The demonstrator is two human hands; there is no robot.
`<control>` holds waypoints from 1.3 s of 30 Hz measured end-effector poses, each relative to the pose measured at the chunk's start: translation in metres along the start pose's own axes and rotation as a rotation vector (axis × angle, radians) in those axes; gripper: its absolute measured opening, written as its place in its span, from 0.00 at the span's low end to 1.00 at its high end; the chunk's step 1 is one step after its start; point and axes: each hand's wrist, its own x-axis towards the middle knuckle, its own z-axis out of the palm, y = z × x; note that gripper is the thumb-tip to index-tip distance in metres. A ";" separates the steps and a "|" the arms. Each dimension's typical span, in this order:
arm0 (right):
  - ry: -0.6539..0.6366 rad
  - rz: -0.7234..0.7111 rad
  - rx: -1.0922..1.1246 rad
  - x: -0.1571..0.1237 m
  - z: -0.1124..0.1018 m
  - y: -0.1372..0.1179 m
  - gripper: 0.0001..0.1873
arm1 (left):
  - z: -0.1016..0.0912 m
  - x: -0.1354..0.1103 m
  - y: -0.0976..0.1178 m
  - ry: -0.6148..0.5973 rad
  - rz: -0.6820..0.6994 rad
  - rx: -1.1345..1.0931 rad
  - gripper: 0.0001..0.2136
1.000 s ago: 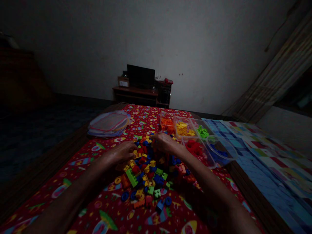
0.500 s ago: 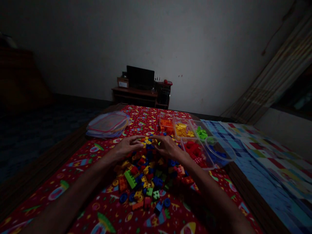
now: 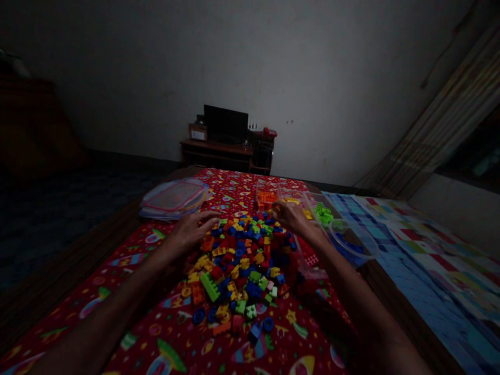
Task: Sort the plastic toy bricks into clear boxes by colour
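Note:
A heap of mixed toy building bricks [image 3: 234, 260] in red, yellow, blue, green and orange lies on a red patterned cloth [image 3: 156, 333]. My left hand [image 3: 193, 229] is at the heap's far left edge, thumb and fingers apart, holding nothing. My right hand [image 3: 292, 217] is above the heap's far right side, beside the box of yellow bricks [image 3: 292, 200]. Its fingers are pinched, and a small yellow brick [image 3: 275, 210] shows at the tips. The right forearm partly covers the box of red bricks [image 3: 310, 259].
Clear boxes stand at the right with orange bricks [image 3: 266, 200], green bricks [image 3: 324, 213] and blue bricks [image 3: 349, 248]. Stacked plastic lids [image 3: 174, 199] lie at the far left. Beyond is a desk [image 3: 216, 148] with a monitor [image 3: 225, 124].
My hands have parted: the right moved right towards the yellow bricks' box, and the left drew back leftward. The middle of the heap is now uncovered.

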 end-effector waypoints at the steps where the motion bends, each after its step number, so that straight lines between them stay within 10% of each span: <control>1: 0.019 0.045 -0.060 0.004 -0.004 0.014 0.13 | -0.004 0.003 -0.009 0.023 0.004 0.029 0.24; 10: -0.050 0.336 -0.310 0.019 -0.017 0.072 0.21 | -0.007 0.014 -0.062 -0.067 -0.084 0.134 0.22; 19: -0.229 -0.104 -0.043 0.026 0.018 -0.030 0.13 | 0.007 0.010 -0.063 -0.200 -0.011 0.249 0.14; 24: -0.336 -0.084 -0.086 0.039 0.045 -0.078 0.13 | 0.006 0.011 -0.058 -0.207 -0.024 0.277 0.13; 29: -0.457 -0.053 0.035 0.047 0.060 -0.080 0.13 | -0.003 0.011 -0.055 -0.108 -0.061 0.159 0.17; 39: -0.311 -0.018 0.408 0.037 0.033 -0.071 0.12 | 0.015 0.001 -0.013 -0.085 -0.153 -0.396 0.28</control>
